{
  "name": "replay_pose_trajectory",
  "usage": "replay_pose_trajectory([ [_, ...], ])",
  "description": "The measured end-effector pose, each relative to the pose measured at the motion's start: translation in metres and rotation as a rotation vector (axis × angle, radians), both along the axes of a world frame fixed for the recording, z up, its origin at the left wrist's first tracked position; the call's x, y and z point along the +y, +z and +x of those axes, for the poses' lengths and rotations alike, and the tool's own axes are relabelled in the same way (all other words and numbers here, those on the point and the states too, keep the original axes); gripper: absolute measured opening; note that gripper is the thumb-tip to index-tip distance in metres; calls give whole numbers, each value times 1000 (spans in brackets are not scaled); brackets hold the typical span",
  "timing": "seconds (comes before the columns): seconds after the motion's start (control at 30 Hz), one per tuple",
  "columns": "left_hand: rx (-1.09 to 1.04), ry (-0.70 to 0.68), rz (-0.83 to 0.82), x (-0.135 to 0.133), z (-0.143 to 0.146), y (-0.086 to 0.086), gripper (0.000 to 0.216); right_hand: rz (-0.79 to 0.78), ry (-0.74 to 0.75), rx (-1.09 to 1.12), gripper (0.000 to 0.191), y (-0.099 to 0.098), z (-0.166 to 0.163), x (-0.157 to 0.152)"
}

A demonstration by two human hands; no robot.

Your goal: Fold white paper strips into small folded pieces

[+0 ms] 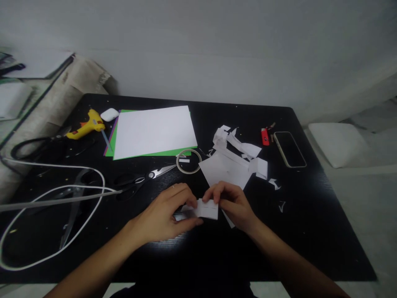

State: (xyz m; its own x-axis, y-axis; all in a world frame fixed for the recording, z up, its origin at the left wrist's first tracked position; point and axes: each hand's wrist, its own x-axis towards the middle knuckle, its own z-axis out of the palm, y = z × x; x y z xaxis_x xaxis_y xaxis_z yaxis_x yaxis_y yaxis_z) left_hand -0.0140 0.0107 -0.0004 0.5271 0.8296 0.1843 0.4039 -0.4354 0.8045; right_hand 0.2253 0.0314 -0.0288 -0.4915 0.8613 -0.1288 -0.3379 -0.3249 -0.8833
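Note:
A small folded piece of white paper [208, 210] is held between my two hands, low over the black table. My left hand [173, 213] has its thumb and fingers closed around the left end of it. With thumb and fingertips my right hand [231, 203] grips its upper right edge. Part of the paper is hidden behind the left fingers. Beyond the right hand lies a larger white sheet [228, 169], with cut white paper scraps [245, 148] around it. A ring-shaped roll of tape [188, 171] and black-handled scissors [155, 173] rest beyond my left hand.
Stacked white and coloured sheets [151, 132] lie at the back, beside a yellow glue gun [88, 126] and a white case [109, 114]. A white cable [99, 182] loops on the left. At right are a red lighter [264, 136] and a phone [290, 150].

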Motion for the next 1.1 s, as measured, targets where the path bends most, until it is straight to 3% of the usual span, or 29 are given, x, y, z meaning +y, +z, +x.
replay_pose_trajectory([
  [0.63,-9,44,82,-1,2,-6,14,222,-86,-129,18,5,-4,-6],
  [1.1,-15,53,-6,-3,4,-4,23,263,-71,-191,18,8,-5,-6],
])
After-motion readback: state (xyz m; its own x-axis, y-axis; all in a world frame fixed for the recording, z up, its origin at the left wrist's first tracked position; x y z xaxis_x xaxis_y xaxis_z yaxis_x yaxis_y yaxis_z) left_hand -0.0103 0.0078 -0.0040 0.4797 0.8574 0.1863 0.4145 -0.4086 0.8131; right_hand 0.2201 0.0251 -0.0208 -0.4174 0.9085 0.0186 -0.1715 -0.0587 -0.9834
